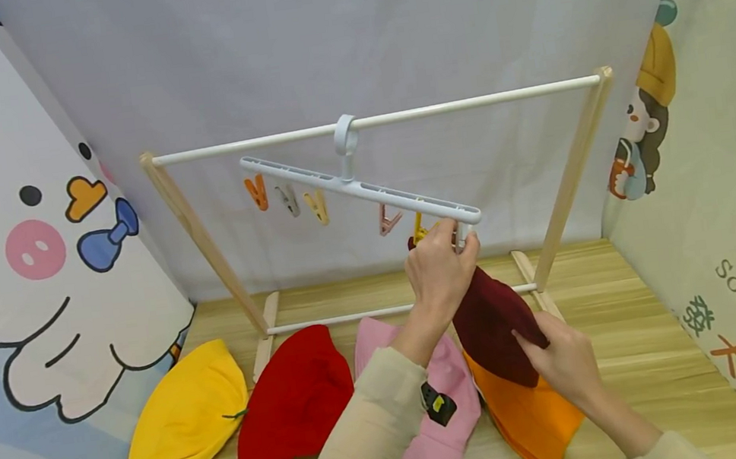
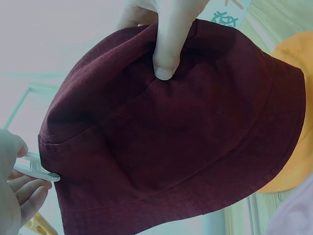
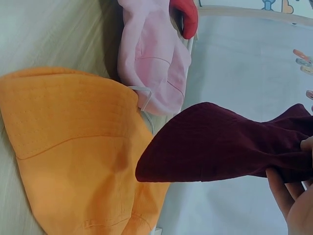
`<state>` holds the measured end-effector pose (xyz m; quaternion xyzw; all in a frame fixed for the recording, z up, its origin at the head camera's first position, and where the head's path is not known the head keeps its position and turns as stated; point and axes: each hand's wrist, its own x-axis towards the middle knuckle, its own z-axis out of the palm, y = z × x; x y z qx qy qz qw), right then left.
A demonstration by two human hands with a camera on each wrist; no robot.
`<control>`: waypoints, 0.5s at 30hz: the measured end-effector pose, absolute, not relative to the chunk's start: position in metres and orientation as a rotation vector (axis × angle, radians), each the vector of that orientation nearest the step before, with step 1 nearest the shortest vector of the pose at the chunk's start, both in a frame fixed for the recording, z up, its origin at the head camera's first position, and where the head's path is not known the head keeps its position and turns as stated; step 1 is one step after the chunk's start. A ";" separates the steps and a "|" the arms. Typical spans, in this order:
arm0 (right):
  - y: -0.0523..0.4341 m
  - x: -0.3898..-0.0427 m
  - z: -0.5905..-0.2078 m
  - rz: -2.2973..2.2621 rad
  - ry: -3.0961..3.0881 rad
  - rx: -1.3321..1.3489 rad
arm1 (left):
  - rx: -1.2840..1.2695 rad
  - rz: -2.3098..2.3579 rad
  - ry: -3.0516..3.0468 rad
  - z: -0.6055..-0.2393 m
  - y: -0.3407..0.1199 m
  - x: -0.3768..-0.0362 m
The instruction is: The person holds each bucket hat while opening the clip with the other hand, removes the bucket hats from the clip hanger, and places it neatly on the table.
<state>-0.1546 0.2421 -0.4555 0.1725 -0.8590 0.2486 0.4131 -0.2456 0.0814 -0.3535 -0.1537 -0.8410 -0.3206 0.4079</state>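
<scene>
So the wooden rack (image 1: 561, 175) has the white clip hanger (image 1: 363, 188) tilted on its bar, and by the look of it none of the hats is hung yet: the yellow hat (image 1: 181, 425), red hat (image 1: 293, 403), pink hat (image 1: 434, 405) and orange hat (image 1: 528, 413) all lie on the table (image 1: 636, 334). The maroon hat (image 1: 490, 325) is up at the hanger's right end, looks like it's mid-clipping. Left hand (image 1: 441, 266) is raised, fingers curled pinching a clip there against the brim; right hand (image 1: 563, 359) sits lower, gripping the hat's bottom edge.
</scene>
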 end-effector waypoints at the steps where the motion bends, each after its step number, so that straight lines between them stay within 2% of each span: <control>1: 0.242 -0.154 -0.455 0.629 -2.160 0.429 | -0.388 -0.812 -2.121 -0.353 0.081 -0.245; 15: 0.248 -0.152 -0.452 0.649 -2.152 0.392 | -0.379 -0.842 -2.104 -0.352 0.080 -0.244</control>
